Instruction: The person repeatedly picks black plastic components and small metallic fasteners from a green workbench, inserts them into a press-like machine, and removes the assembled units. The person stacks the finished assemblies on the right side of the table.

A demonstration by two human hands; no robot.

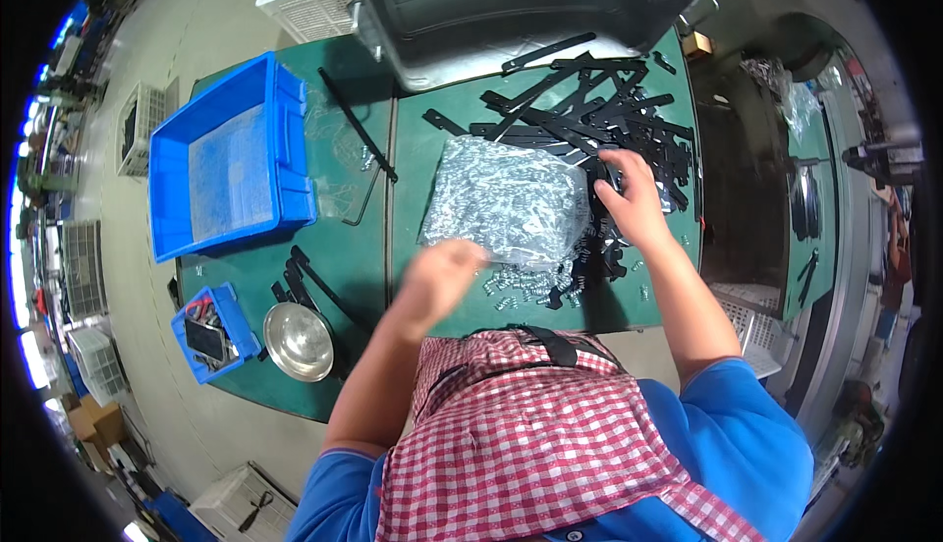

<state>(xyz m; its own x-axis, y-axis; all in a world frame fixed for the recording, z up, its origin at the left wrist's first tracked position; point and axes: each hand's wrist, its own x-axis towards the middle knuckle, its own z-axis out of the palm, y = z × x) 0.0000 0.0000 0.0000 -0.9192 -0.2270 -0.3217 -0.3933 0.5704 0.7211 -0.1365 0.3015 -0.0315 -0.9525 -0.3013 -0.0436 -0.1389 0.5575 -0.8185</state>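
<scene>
A clear plastic bag (511, 198) full of small shiny metal pieces lies in the middle of the green table. My left hand (442, 282) is at the bag's near left corner, smeared by motion, so its grip does not show. Just right of the bag, my right hand (634, 193) is over the black strips, thumb and fingers apart, with nothing seen between them. Those black flat strips (580, 115) form a loose pile behind and to the right of the bag. Small coiled metal springs (521, 285) are scattered along the bag's near edge.
At the left stand a large blue bin (231, 159), a small blue box (211, 331) of tools and a steel bowl (299, 342). A long black bar (356, 122) lies beside the large bin. Behind the pile, a big dark grey container (530, 12) overhangs the table's far edge.
</scene>
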